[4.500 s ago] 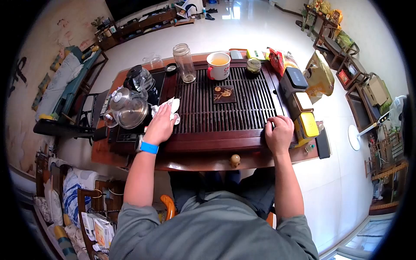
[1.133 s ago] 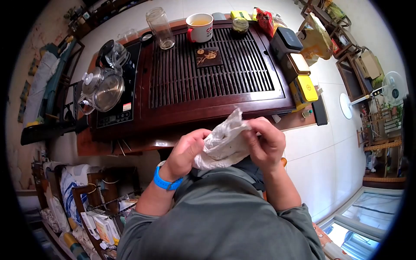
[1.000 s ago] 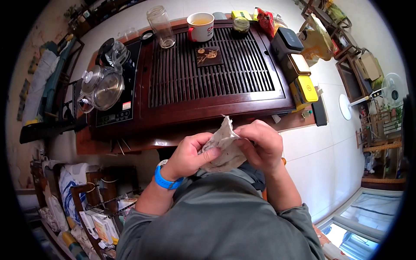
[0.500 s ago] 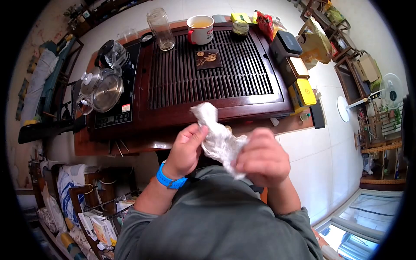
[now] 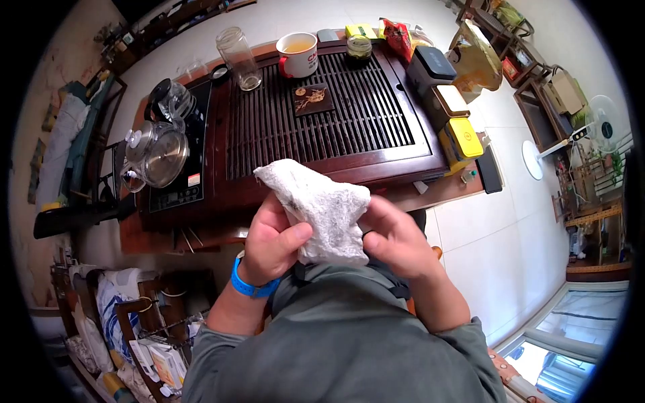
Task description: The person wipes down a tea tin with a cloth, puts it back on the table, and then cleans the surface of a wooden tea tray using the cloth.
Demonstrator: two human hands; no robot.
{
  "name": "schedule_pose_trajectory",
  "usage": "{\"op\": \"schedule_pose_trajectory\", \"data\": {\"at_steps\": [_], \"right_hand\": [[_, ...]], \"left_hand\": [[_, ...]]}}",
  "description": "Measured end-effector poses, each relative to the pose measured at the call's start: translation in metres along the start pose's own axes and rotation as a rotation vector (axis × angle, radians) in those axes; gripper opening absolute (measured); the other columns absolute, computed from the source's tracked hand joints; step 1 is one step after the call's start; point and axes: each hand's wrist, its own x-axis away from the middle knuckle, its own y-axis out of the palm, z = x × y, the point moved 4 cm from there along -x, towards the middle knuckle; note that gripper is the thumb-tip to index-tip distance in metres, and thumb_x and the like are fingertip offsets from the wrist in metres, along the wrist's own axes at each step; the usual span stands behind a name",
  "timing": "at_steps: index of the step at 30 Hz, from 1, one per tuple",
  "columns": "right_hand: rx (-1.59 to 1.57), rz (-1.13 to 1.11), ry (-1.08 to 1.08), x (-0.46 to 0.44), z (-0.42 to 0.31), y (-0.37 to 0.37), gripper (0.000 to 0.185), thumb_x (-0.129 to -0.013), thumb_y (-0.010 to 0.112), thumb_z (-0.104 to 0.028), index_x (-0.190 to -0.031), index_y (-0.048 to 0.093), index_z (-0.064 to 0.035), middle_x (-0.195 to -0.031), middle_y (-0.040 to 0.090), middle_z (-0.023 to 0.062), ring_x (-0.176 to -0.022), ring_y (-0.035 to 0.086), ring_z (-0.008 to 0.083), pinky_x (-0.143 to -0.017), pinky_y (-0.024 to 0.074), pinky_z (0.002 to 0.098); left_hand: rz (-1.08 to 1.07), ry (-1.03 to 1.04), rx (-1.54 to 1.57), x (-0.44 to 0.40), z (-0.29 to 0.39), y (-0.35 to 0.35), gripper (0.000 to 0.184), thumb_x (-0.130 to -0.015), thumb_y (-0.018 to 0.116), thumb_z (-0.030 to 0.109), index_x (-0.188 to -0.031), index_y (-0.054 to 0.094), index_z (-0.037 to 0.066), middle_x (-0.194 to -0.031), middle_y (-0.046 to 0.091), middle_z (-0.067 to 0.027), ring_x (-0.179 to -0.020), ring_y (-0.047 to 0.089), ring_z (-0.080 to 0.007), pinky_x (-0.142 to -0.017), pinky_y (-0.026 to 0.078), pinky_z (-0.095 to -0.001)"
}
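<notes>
A white terry cloth (image 5: 326, 215), folded into a loose pad with greyish stains, is held up in front of my body. My left hand (image 5: 274, 238), with a blue watch strap at the wrist, grips its left side, thumb on top. My right hand (image 5: 396, 238) pinches the right edge between thumb and fingers. Beyond the cloth lies a dark slatted tea tray (image 5: 269, 144). On it stand a white mug (image 5: 299, 57) with a red handle and yellowish liquid, a clear glass bottle (image 5: 240, 59) and a dark square coaster (image 5: 313, 99).
On the left, a glass kettle (image 5: 161, 158) and a glass pot (image 5: 173, 101) sit on a black cooktop (image 5: 176, 195). Along the right edge are a yellow tin (image 5: 461, 141), a dark canister (image 5: 432, 67) and a lidded jar (image 5: 359, 48). A white fan (image 5: 601, 124) stands farther right.
The cloth was crumpled and hanging between my hands; now it is spread into a flatter, folded pad. My right hand has moved slightly left, and the view has shifted a little.
</notes>
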Motion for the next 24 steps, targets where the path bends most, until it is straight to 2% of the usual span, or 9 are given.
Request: {"op": "schedule_pose_trajectory", "data": {"at_steps": [1, 4, 10, 12, 15, 18, 20, 22, 24], "right_hand": [[-0.025, -0.12, 0.098, 0.002, -0.004, 0.007, 0.048, -0.096, 0.073, -0.026, -0.132, 0.057, 0.0025, -0.126, 0.064, 0.0075, -0.116, 0.06, 0.0151, -0.101, 0.0475, 0.0333], [0.022, -0.031, 0.144, 0.006, -0.003, 0.007, 0.042, -0.099, 0.07, -0.021, -0.131, 0.058, 0.0031, -0.126, 0.064, 0.0056, -0.11, 0.061, 0.012, -0.098, 0.0493, 0.0315], [-0.011, 0.109, 0.043, -0.001, -0.008, 0.006, 0.026, -0.103, 0.062, -0.013, -0.124, 0.059, 0.0011, -0.104, 0.068, 0.0029, -0.095, 0.062, 0.0072, -0.084, 0.0495, 0.0226], [0.136, 0.069, 0.102, -0.001, 0.003, -0.008, 0.028, -0.103, 0.061, -0.012, -0.128, 0.056, 0.001, -0.102, 0.069, 0.0023, -0.09, 0.062, 0.0063, -0.08, 0.0495, 0.0222], [0.137, 0.172, -0.077, -0.003, -0.001, -0.007, 0.026, -0.103, 0.061, -0.012, -0.126, 0.056, 0.0009, -0.098, 0.069, 0.0014, -0.084, 0.06, 0.0055, -0.075, 0.0486, 0.0216], [0.232, 0.352, -0.265, 0.0, -0.006, -0.008, 0.025, -0.103, 0.061, -0.012, -0.123, 0.058, 0.0021, -0.095, 0.069, 0.0034, -0.082, 0.061, 0.0061, -0.073, 0.0485, 0.0221], [0.306, 0.351, -0.304, 0.0, -0.009, -0.008, 0.027, -0.101, 0.063, -0.01, -0.126, 0.061, 0.0013, -0.096, 0.071, 0.0067, -0.086, 0.063, 0.0076, -0.078, 0.0504, 0.0225], [0.531, 0.298, -0.35, -0.001, -0.017, -0.011, 0.03, -0.1, 0.064, -0.009, -0.129, 0.062, -0.0002, -0.098, 0.071, 0.0074, -0.087, 0.064, 0.0083, -0.081, 0.0515, 0.0228], [0.425, 0.29, -0.295, 0.0, -0.015, -0.012, 0.032, -0.099, 0.065, -0.007, -0.131, 0.063, -0.0023, -0.108, 0.071, 0.0085, -0.093, 0.065, 0.0102, -0.084, 0.0537, 0.0259]], "left_hand": [[0.035, -0.018, -0.022, -0.001, 0.0, 0.004, 0.068, -0.09, 0.066, 0.005, -0.151, 0.034, 0.001, -0.144, 0.051, -0.0183, -0.134, 0.053, -0.0319, -0.114, 0.042, -0.0483], [0.068, -0.011, -0.153, -0.001, 0.0, 0.005, 0.075, -0.087, 0.068, 0.0, -0.152, 0.03, 0.002, -0.144, 0.051, -0.0154, -0.135, 0.051, -0.0288, -0.114, 0.04, -0.0457], [-0.036, -0.029, -0.606, 0.0, -0.004, 0.003, 0.079, -0.088, 0.067, -0.004, -0.155, 0.025, 0.0, -0.143, 0.051, -0.0121, -0.133, 0.051, -0.0216, -0.112, 0.04, -0.038], [-0.033, -0.047, -0.642, -0.001, -0.004, 0.004, 0.077, -0.091, 0.063, -0.003, -0.156, 0.022, -0.001, -0.144, 0.05, -0.0126, -0.134, 0.049, -0.0214, -0.113, 0.038, -0.0375], [0.004, -0.113, -0.66, -0.003, 0.003, 0.003, 0.072, -0.094, 0.057, -0.002, -0.157, 0.021, -0.002, -0.147, 0.048, -0.0141, -0.137, 0.047, -0.0229, -0.116, 0.035, -0.039], [0.111, -0.017, -0.621, -0.008, 0.006, -0.002, 0.073, -0.096, 0.056, -0.001, -0.159, 0.019, -0.001, -0.141, 0.054, -0.0169, -0.13, 0.054, -0.0223, -0.109, 0.043, -0.0382], [0.272, -0.054, -0.505, -0.006, 0.01, 0.003, 0.073, -0.099, 0.056, -0.002, -0.159, 0.015, -0.003, -0.117, 0.069, -0.0195, -0.106, 0.066, -0.0182, -0.095, 0.051, -0.0309], [0.298, -0.014, -0.553, -0.008, 0.014, 0.003, 0.071, -0.1, 0.057, -0.001, -0.159, 0.017, -0.001, -0.116, 0.069, -0.0194, -0.105, 0.067, -0.0181, -0.093, 0.052, -0.0303], [0.311, -0.035, -0.482, -0.009, 0.016, 0.005, 0.07, -0.099, 0.059, -0.001, -0.158, 0.021, -0.001, -0.117, 0.069, -0.0188, -0.105, 0.066, -0.0172, -0.093, 0.052, -0.0298]]}}
